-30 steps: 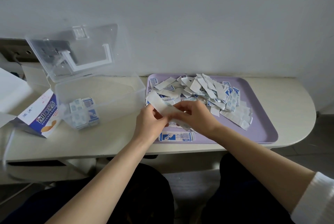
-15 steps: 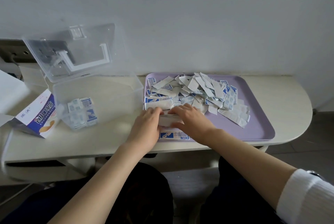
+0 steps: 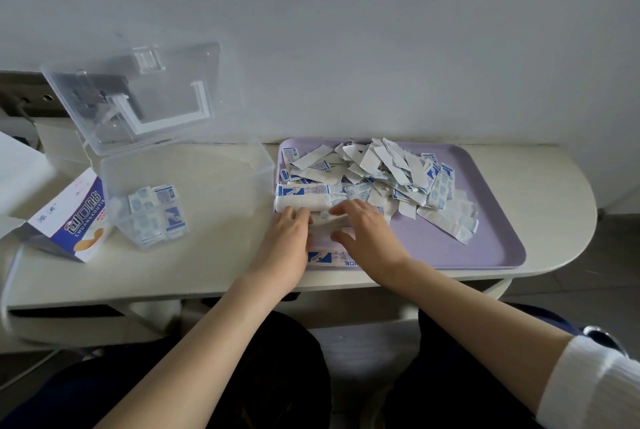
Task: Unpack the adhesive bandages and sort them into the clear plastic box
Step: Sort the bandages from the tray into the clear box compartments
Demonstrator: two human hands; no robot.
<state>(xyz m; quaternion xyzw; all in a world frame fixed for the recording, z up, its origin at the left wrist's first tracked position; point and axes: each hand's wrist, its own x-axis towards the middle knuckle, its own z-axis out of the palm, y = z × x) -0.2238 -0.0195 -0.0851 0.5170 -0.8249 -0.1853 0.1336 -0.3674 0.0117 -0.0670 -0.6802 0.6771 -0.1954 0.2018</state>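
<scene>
At the front-left corner of the tray [image 3: 485, 248] a bandage stack [image 3: 327, 226] lies long axis left-to-right, left hand [image 3: 289, 236] on one end, right hand [image 3: 369, 231] on the other, fingers [image 3: 346, 208] nearly straight, pressing it down. The clear plastic box [image 3: 214, 186] stands left of the tray, nearer the left hand.

A cream table [image 3: 540, 186] with a rounded right end carries a lavender tray [image 3: 485, 248], a clear plastic box [image 3: 194, 165] with its lid open just left of the tray, and a blue-and-white bandage carton [image 3: 74, 220] farther left.
</scene>
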